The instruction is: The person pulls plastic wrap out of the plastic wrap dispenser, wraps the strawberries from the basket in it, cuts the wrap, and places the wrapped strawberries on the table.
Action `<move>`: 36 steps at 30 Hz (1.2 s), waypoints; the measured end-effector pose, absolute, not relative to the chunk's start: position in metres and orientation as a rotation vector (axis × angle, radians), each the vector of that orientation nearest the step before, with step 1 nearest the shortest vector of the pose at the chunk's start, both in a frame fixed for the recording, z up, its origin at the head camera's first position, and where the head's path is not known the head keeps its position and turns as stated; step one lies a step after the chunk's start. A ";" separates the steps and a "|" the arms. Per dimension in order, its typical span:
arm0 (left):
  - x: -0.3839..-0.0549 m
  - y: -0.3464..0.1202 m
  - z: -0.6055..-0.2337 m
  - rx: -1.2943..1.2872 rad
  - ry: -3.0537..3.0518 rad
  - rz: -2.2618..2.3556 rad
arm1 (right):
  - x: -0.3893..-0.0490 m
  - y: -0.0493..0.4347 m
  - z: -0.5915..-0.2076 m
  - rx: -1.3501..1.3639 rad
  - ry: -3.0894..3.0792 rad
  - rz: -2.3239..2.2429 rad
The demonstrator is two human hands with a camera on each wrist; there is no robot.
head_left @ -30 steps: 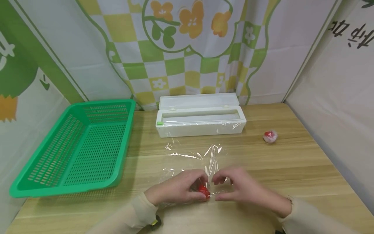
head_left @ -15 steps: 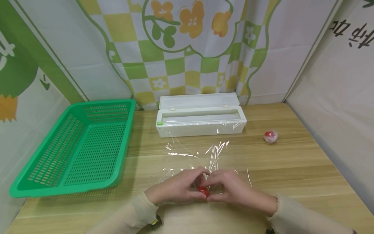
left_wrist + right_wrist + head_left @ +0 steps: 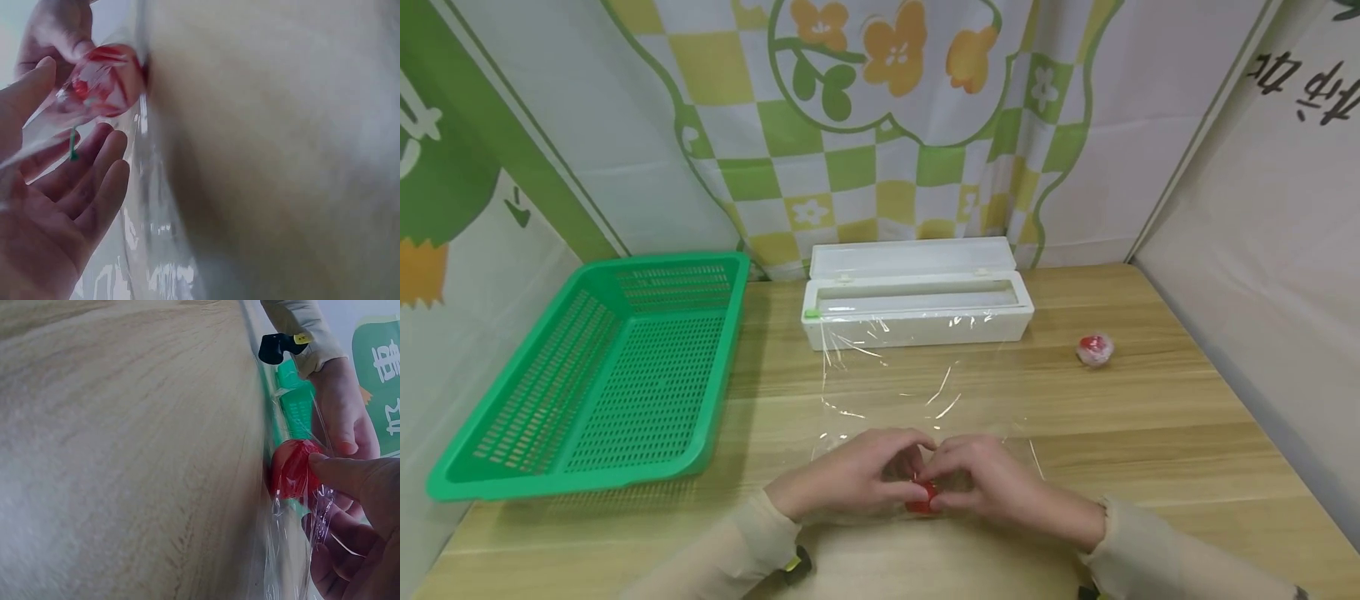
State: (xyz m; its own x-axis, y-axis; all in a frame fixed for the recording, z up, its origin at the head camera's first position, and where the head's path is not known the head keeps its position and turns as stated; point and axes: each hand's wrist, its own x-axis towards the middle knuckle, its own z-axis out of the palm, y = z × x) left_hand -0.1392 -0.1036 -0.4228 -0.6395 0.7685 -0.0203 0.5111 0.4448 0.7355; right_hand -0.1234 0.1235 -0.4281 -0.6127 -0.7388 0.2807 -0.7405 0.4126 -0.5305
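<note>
A small, round, glossy red thing [image 3: 921, 497] lies under clear cling film near the table's front edge; its kind cannot be made out. In the left wrist view, a green stem-like bit [image 3: 74, 150] shows beneath it. My right hand [image 3: 992, 483] pinches the red thing through the film, the thumb [image 3: 337, 472] pressing on its top and fingers below. My left hand [image 3: 865, 479] cups around its left side; in the left wrist view, its thumb and loosely curved fingers stand apart. Cling film [image 3: 925, 392] stretches from the hands back to a white dispenser box [image 3: 917, 329].
A green perforated basket [image 3: 711, 392] stands at the left of the wooden table [image 3: 1150, 467]. On the right lies a small red-and-white thing wrapped in film [image 3: 1095, 350]. The dispenser's lid [image 3: 913, 258] is raised before the patterned curtain [image 3: 887, 192].
My right hand has moved left onto the red thing, bringing film over it. The left hand has barely shifted. The film between the hands and the dispenser is now smoother and tauter.
</note>
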 end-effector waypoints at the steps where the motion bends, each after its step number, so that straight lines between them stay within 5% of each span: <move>1: -0.140 -0.105 -0.422 1.077 2.362 1.011 | -0.123 0.124 -0.428 1.365 -2.655 0.991; 36: -0.128 -0.191 -0.382 0.865 2.333 0.687 | -0.126 0.123 -0.423 1.354 -2.749 0.920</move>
State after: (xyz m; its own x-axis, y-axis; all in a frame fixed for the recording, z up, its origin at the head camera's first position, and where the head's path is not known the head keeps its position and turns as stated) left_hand -0.1279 -0.1911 -0.3818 -0.6398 0.7007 -0.3157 0.4181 0.6620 0.6221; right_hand -0.1257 0.1227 -0.4233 -0.6406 -0.7431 0.1935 -0.7100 0.4772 -0.5179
